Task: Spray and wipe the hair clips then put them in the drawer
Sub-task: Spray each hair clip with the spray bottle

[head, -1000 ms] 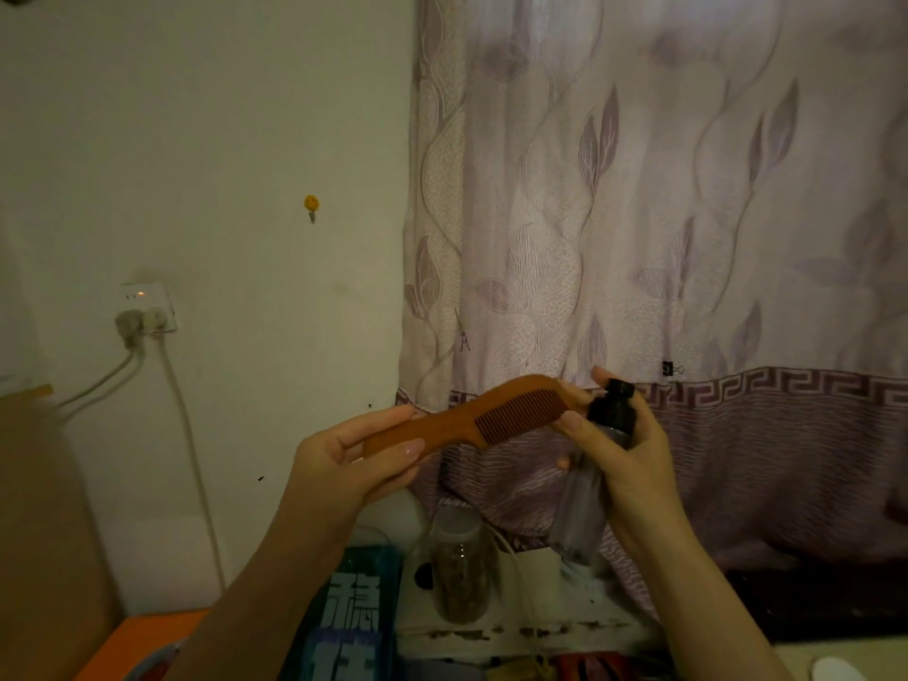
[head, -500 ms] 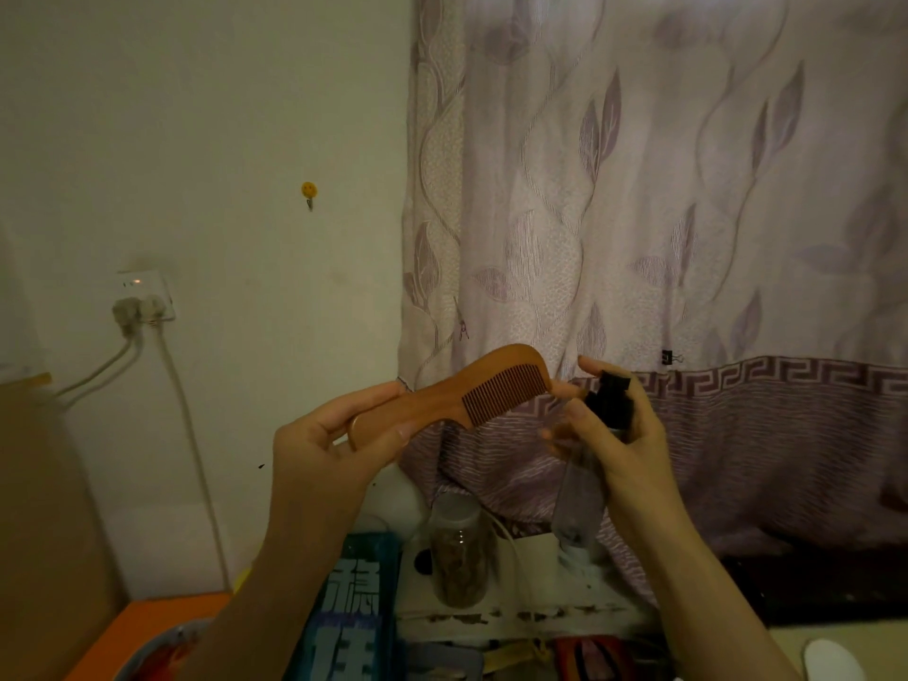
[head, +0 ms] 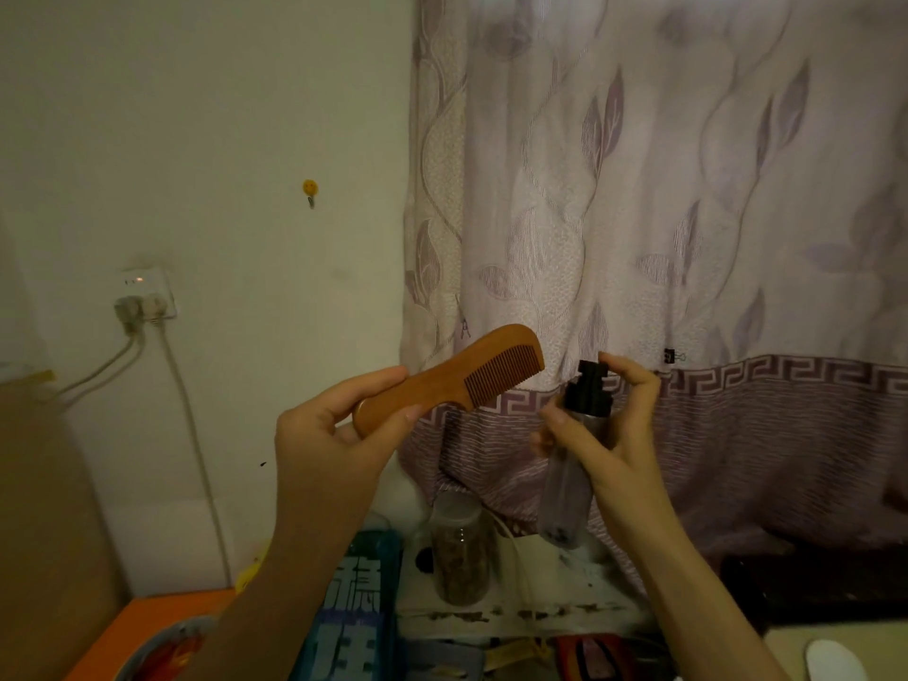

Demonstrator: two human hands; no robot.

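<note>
My left hand [head: 326, 442] grips the handle of a brown wooden comb [head: 459, 378], held up at chest height with its teeth pointing down and to the right. My right hand [head: 611, 435] holds a clear spray bottle [head: 565, 493] with a black pump head [head: 587, 385]; the index finger rests on top of the pump. The nozzle faces the comb's teeth, a short gap away. No hair clips or drawer are visible.
A patterned curtain [head: 663, 213] hangs behind my hands. Below stand a glass jar [head: 459, 557], a blue box [head: 354, 607] and clutter on a white shelf. An orange surface [head: 162, 616] lies lower left. A wall socket [head: 145, 297] with cables is at left.
The comb has tilted up and moved away from the bottle, opening a gap between teeth and nozzle. My right hand with the bottle stays roughly in place.
</note>
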